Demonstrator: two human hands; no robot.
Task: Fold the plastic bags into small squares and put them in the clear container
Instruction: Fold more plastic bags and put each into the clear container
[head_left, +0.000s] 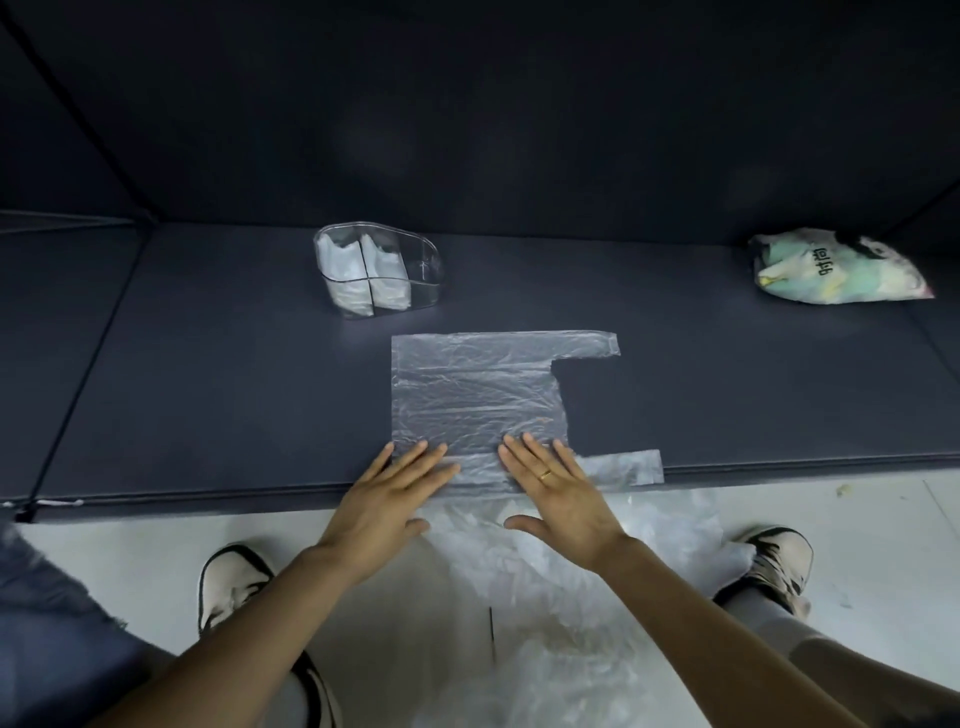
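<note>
A clear plastic bag (475, 392) lies spread flat on the dark mat, its two handles pointing right. My left hand (387, 501) rests palm down on the bag's near left corner, fingers spread. My right hand (558, 493), wearing a ring, presses flat on the bag's near edge beside the lower handle. Behind the bag stands the clear container (410, 270), divided inside, with folded white bags in its left compartments.
A pile of loose clear bags (566, 577) lies on the pale floor between my shoes. A stuffed printed bag (836, 273) sits at the far right of the dark mat (208, 364). Dark panels wall the back and sides.
</note>
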